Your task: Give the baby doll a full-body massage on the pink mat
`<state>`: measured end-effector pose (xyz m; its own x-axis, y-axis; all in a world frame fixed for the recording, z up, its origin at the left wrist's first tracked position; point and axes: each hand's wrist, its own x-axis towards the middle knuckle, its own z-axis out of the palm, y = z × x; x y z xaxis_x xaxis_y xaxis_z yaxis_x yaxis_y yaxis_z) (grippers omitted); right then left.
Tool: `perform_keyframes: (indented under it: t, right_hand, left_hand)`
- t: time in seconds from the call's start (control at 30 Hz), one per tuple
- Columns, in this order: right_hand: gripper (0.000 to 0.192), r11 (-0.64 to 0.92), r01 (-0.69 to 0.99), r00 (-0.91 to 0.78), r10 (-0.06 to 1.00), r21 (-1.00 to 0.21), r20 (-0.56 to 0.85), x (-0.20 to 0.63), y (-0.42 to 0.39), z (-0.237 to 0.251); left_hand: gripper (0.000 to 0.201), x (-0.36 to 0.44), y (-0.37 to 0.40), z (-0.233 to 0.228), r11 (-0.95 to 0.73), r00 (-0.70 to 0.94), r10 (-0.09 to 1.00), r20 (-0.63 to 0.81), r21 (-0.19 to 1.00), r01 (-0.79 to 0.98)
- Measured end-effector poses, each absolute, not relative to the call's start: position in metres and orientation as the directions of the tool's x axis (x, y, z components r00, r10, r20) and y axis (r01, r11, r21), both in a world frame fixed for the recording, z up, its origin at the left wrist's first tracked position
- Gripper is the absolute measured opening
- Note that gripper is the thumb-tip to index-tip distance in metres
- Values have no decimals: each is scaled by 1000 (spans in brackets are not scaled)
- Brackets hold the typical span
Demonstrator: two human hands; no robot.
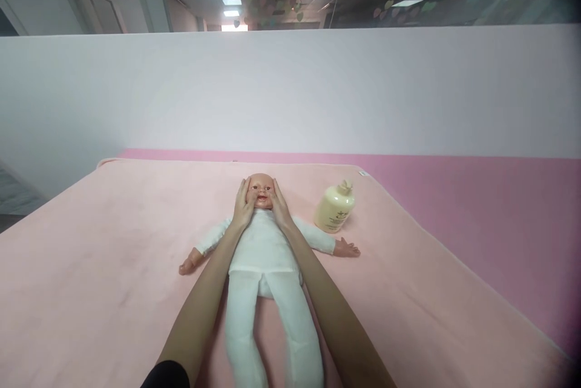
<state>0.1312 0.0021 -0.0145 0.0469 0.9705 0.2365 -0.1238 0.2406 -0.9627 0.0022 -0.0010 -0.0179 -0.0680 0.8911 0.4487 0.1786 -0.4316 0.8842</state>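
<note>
Two bare hands cup the head of a baby doll (263, 249), which lies face up and lengthwise on a pale pink fleece blanket (104, 267), arms spread out to the sides, legs running toward the camera. Left hand (242, 205): flat against the doll's cheek on that side, fingers extended upward along the temple, palm open and pressed to the head, not curled round anything. Right hand (280, 206): mirrors it on the other cheek, fingers likewise straight, touching. Doll's head is hard, glossy, rounded plastic; body is soft, in a white knit suit, limbs stuffed and tubular. Just right of the doll's head, near its outstretched arm but apart from it, stands a squat cream pump bottle (336, 209), smooth, rounded shoulders, small label. Blanket is matte, napped, with a bound edge running diagonally well right of the doll; beyond that edge a darker pink surface (499, 218). Wide bare blanket left of the doll. Behind the doll's head, a plain white partition wall (290, 91).
</note>
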Motion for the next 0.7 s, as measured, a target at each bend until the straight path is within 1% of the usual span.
perform_keyframes:
  t: [0.1, 0.17, 0.27, 0.37, 0.47, 0.7]
  right_hand:
    - [97, 247, -50, 13, 969, -968, 246, 136, -6, -13]
    - [103, 265, -30, -9, 964, -964, 266, 139, -9, -12]
    - [112, 276, -57, -47, 959, -959, 279, 142, -12, -14]
    - [120, 251, -166, -87, 959, -954, 268, 142, -16, -15]
    - [125, 207, -245, -87, 968, -947, 234, 142, -18, -13]
    - [118, 212, -232, -79, 969, -949, 235, 147, -16, -14]
  left_hand:
    - [84, -3, -6, -23, -487, 7, 866, 500, 839, 241]
    - [98, -6, -8, -25, -488, 37, 868, 495, 838, 243]
    - [108, -8, -10, -26, -455, 43, 888, 457, 864, 214]
    - [105, -9, -11, -26, -430, 35, 902, 431, 887, 167]
    - [98, -10, -11, -25, -411, 49, 912, 408, 902, 133]
    - [87, -14, -12, -27, -402, 63, 916, 397, 905, 139]
